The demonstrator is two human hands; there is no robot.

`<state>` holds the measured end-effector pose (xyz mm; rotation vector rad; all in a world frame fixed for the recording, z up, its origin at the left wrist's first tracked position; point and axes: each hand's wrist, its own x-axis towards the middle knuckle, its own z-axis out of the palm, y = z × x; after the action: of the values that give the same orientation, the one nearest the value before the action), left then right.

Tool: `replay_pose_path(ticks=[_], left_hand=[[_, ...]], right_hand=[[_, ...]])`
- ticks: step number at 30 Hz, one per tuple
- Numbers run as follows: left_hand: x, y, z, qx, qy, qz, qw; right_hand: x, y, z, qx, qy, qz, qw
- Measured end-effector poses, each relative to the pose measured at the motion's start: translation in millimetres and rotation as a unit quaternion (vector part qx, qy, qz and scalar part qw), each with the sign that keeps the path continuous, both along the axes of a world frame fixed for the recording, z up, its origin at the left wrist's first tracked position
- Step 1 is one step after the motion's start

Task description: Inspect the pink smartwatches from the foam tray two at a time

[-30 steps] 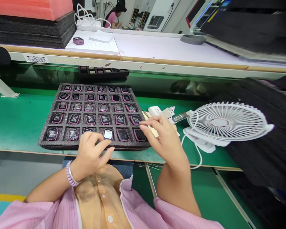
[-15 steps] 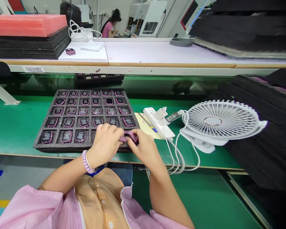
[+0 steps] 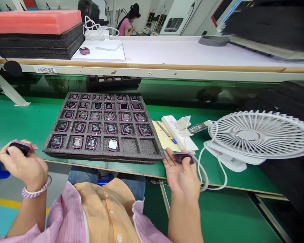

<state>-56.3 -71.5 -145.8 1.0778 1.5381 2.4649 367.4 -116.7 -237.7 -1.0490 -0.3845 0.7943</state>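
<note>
A dark foam tray (image 3: 98, 156) lies on the green bench and holds several purple watch bodies in its cells. One watch body in the front row (image 3: 112, 144) has a lit white screen. The two front-right cells are empty. My left hand (image 3: 24, 163) is raised to the left of the tray, fingers closed round a purple watch body (image 3: 19, 145). My right hand (image 3: 182, 173) is just off the tray's front right corner, palm up, pinching another purple watch body (image 3: 183, 157).
A white desk fan (image 3: 258, 135) stands at the right, its cable looping by my right hand. A white power strip (image 3: 178, 133), a pen (image 3: 166, 131) and a yellow paper lie beside the tray. A raised shelf carries foam sheets (image 3: 38, 32). Another person sits far back.
Both hands have left the tray's front right, each carrying off a watch body: the left swung far left, the right pulled back to the right. Two front cells now stand empty.
</note>
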Motion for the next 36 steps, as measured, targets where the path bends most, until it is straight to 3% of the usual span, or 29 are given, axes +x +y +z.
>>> replay_pose_path(ticks=[1, 2, 3, 5, 7, 11, 15, 18, 22, 25, 26, 28, 30, 32, 34, 36], left_hand=[[-16.2, 6.0, -10.5, -0.001, -0.035, 0.053, 0.998], [-27.5, 10.4, -21.5, -0.036, -0.076, 0.065, 0.994], [-33.7, 13.0, -32.3, -0.101, -0.106, 0.016, 0.989], [-32.1, 14.4, -51.1, -0.154, -0.144, -0.007, 0.978], [-20.0, 14.0, -64.4, -0.164, -0.161, -0.02, 0.973], [-4.0, 20.8, -76.9, -0.138, -0.165, 0.018, 0.976], [-14.9, 45.9, -83.7, -0.151, -0.182, 0.042, 0.971], [-25.0, 66.1, -82.7, -0.162, -0.187, 0.02, 0.969], [-31.6, 66.1, -57.7, -0.138, -0.173, -0.026, 0.975], [-26.3, 43.7, -20.3, -0.073, -0.056, -0.045, 0.995], [-20.5, 35.6, -6.0, -0.077, -0.022, -0.102, 0.992], [-1.5, 24.3, 22.5, -0.125, -0.002, -0.261, 0.957], [25.3, 23.6, 47.5, -0.189, -0.039, -0.429, 0.882], [54.8, 33.5, 67.1, -0.217, -0.096, -0.542, 0.806], [81.1, 50.6, 82.1, -0.219, -0.135, -0.606, 0.753], [101.4, 70.3, 93.6, -0.208, -0.132, -0.622, 0.743]], right_hand=[[-1.7, 4.6, -5.0, 0.003, 0.01, 0.009, 1.0], [-4.8, 9.8, -8.8, 0.009, 0.01, 0.012, 1.0], [-9.0, 15.2, -11.7, 0.014, 0.003, 0.006, 1.0], [-18.9, 24.9, -15.7, 0.013, -0.021, -0.02, 0.999], [-28.1, 31.0, -19.0, -0.002, -0.059, -0.049, 0.997], [-39.4, 36.0, -24.8, -0.035, -0.137, -0.083, 0.986], [-47.2, 54.0, -25.5, -0.052, -0.126, -0.109, 0.985], [-50.8, 75.8, -21.8, -0.042, -0.112, -0.097, 0.988], [-46.3, 85.7, 1.2, -0.006, -0.108, -0.118, 0.987], [-45.9, 71.4, 37.5, 0.053, -0.129, -0.19, 0.972], [-48.9, 65.6, 51.9, 0.091, -0.14, -0.176, 0.97], [-60.2, 58.2, 80.3, 0.117, -0.16, 0.003, 0.98], [-76.6, 61.1, 104.9, 0.098, -0.105, 0.201, 0.969], [-93.5, 75.0, 123.7, 0.06, -0.031, 0.352, 0.933], [-106.7, 95.7, 137.8, 0.046, 0.019, 0.432, 0.901], [-114.7, 116.5, 150.0, 0.059, 0.045, 0.464, 0.883]])
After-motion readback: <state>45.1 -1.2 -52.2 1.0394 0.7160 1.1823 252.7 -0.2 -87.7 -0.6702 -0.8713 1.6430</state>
